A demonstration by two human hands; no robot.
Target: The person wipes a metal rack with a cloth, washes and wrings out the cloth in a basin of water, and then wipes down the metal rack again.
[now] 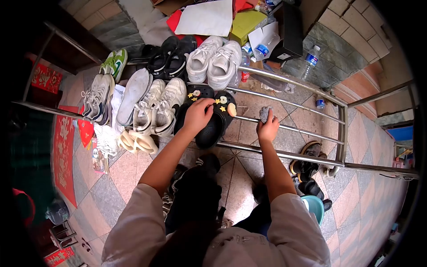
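Note:
A pair of black clogs (pixel 211 129) with yellow star and flower charms rests on the metal rack. My left hand (pixel 199 116) is closed at their inner side, its fingertips on the upper between the two shoes. To the right, my right hand (pixel 268 128) is raised over the rack bars, fingers wrapped round a crumpled grey cloth (pixel 265 114). Left of the clogs stand white sneakers (pixel 172 102), and behind them another white pair (pixel 218 62). My left hand and wrist hide part of the left clog.
The metal shoe rack (pixel 289 128) extends to the right with bare bars. More shoes fill its left end, including green sneakers (pixel 116 63). Behind lie a black box (pixel 288 33), papers and plastic bottles (pixel 310 60). Shoes and a teal basin (pixel 315 207) are on the floor at right.

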